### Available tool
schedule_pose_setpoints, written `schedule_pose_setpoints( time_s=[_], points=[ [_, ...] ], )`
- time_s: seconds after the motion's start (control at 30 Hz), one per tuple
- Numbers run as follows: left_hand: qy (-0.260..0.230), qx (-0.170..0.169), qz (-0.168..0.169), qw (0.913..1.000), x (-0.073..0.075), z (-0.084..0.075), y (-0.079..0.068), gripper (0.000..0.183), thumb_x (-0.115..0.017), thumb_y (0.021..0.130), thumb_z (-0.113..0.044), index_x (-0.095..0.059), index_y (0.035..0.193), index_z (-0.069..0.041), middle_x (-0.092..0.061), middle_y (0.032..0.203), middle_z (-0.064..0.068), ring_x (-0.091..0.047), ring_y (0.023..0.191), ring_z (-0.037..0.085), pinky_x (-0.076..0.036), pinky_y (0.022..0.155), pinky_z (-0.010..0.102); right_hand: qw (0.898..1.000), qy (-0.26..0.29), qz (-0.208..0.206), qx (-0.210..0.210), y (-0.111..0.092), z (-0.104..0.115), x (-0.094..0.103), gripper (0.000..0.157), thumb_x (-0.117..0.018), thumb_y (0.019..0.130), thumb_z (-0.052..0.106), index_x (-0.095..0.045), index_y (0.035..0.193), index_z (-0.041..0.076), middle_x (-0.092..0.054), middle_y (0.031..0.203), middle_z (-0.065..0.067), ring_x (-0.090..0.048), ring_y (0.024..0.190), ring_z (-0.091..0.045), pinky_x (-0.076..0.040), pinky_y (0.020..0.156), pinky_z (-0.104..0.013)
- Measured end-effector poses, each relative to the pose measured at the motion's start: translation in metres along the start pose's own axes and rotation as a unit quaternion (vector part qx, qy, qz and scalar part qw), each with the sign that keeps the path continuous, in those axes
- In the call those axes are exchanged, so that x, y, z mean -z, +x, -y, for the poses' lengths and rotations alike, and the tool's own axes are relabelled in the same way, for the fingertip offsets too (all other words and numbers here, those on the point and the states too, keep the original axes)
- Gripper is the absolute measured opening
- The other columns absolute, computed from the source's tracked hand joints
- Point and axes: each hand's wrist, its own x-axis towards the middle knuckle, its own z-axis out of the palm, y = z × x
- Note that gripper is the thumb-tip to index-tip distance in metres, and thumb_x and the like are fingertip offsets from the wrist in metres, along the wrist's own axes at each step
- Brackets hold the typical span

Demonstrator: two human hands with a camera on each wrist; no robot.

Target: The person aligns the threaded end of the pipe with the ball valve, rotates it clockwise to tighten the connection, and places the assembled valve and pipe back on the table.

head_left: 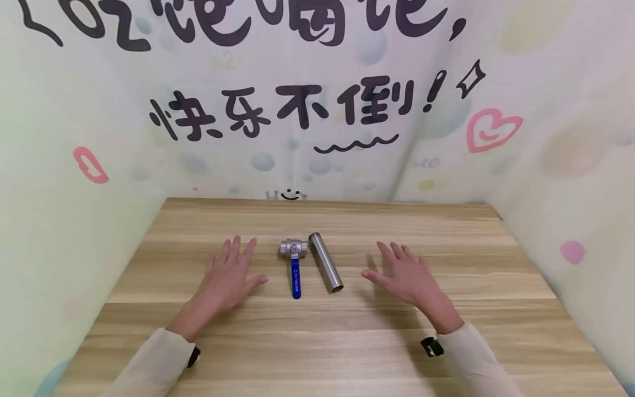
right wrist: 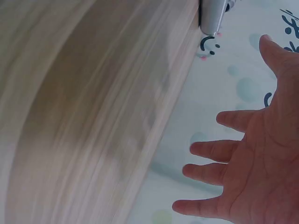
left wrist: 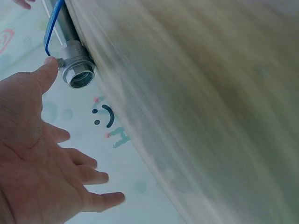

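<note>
Near the middle of the table lies a metal ball valve (head_left: pixel 294 248) with a long blue lever handle (head_left: pixel 296 278) pointing toward the person. Just right of it a plain steel tube (head_left: pixel 326 262) lies at a slant. My left hand (head_left: pixel 229 281) is spread out left of the valve, holding nothing. My right hand (head_left: pixel 408 274), fingers also spread and holding nothing, hovers right of the tube with its shadow on the table. In the left wrist view the threaded opening of the valve (left wrist: pixel 78 67) faces the camera. The right wrist view catches one end of the tube (right wrist: pixel 212 17).
The wood-grain table (head_left: pixel 307 353) has its back edge against a printed fabric wall (head_left: pixel 278 165) with large black characters. Similar fabric stands at the left and right sides. A dark band (head_left: pixel 431 347) sits at the right wrist, another (head_left: pixel 194 357) at the left.
</note>
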Motion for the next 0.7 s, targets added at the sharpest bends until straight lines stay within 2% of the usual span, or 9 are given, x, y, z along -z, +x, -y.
schedule_pose_setpoints(
  time_s=[0.2, 0.27, 0.37, 0.53, 0.63, 0.7],
  points=[
    [-0.011, -0.017, -0.033, 0.9992, 0.001, -0.007, 0.009, 0.083, -0.058, 0.094, -0.044, -0.013, 0.157, -0.012, -0.027, 0.154, 0.026, -0.034, 0.137, 0.045, -0.028, 0.101, 0.069, 0.999, 0.024, 0.019, 0.024, 0.008, 0.024, 0.001, 0.095, -0.039, 0.084, 0.080, -0.035, 0.151, 0.012, -0.052, 0.141, -0.018, -0.048, 0.129, -0.039, -0.042, 0.097, -0.059],
    [-0.028, -0.016, -0.039, 0.9987, 0.003, -0.010, 0.013, 0.082, -0.061, 0.094, -0.040, -0.015, 0.156, -0.012, -0.032, 0.152, 0.026, -0.040, 0.134, 0.045, -0.030, 0.100, 0.068, 0.999, 0.036, 0.028, 0.026, 0.011, 0.031, 0.001, 0.091, -0.044, 0.086, 0.076, -0.038, 0.150, 0.011, -0.055, 0.138, -0.018, -0.051, 0.126, -0.038, -0.044, 0.097, -0.056],
    [-0.042, -0.020, -0.041, 0.9981, 0.005, -0.014, 0.020, 0.079, -0.062, 0.093, -0.035, -0.020, 0.155, -0.011, -0.035, 0.151, 0.025, -0.040, 0.133, 0.045, -0.031, 0.101, 0.068, 0.998, 0.045, 0.040, 0.025, 0.015, 0.043, 0.000, 0.085, -0.051, 0.087, 0.070, -0.040, 0.149, 0.012, -0.058, 0.134, -0.018, -0.054, 0.123, -0.037, -0.046, 0.095, -0.054],
    [-0.040, -0.034, -0.030, 0.9982, 0.004, -0.018, 0.029, 0.070, -0.062, 0.094, -0.029, -0.029, 0.153, -0.009, -0.035, 0.151, 0.026, -0.038, 0.135, 0.045, -0.032, 0.103, 0.067, 0.997, 0.039, 0.053, 0.027, 0.020, 0.060, -0.006, 0.084, -0.055, 0.085, 0.068, -0.043, 0.147, 0.014, -0.062, 0.129, -0.016, -0.057, 0.118, -0.034, -0.048, 0.092, -0.051],
    [-0.038, -0.041, -0.026, 0.9981, 0.001, -0.020, 0.036, 0.067, -0.061, 0.094, -0.025, -0.031, 0.152, -0.010, -0.036, 0.150, 0.025, -0.038, 0.135, 0.044, -0.032, 0.103, 0.066, 0.997, 0.039, 0.059, 0.033, 0.023, 0.070, -0.010, 0.084, -0.058, 0.084, 0.068, -0.045, 0.146, 0.013, -0.068, 0.109, -0.010, -0.063, 0.100, -0.027, -0.052, 0.082, -0.046],
    [-0.050, -0.045, -0.022, 0.9975, -0.001, -0.023, 0.040, 0.067, -0.061, 0.093, -0.024, -0.032, 0.152, -0.010, -0.036, 0.150, 0.025, -0.038, 0.135, 0.044, -0.032, 0.104, 0.065, 0.996, 0.038, 0.064, 0.039, 0.024, 0.076, -0.012, 0.084, -0.059, 0.083, 0.067, -0.045, 0.145, 0.012, -0.067, 0.093, -0.004, -0.061, 0.085, -0.021, -0.051, 0.072, -0.041]
  ],
)
